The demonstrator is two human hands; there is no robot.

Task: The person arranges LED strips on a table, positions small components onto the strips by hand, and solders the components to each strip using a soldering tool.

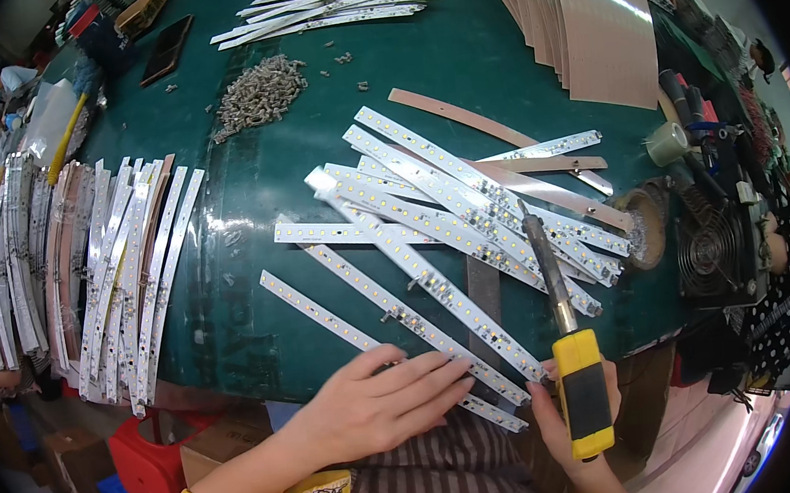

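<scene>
My right hand (571,420) grips a soldering iron (571,344) by its yellow and black handle, with the tip pointing away over a fan of white LED strips (468,211) on the green table (247,194). My left hand (382,405) lies flat, fingers together, pressing on the near ends of two long LED strips (391,309) at the table's front edge. Small connectors sit partway along these strips.
A stack of LED strips (122,273) lies at the left edge, more strips (325,11) at the far side. A pile of small grey connectors (261,93) sits beyond. Brown sheets (593,28), a tape roll (667,142), a small fan (709,249) and a solder sponge dish (642,223) stand right.
</scene>
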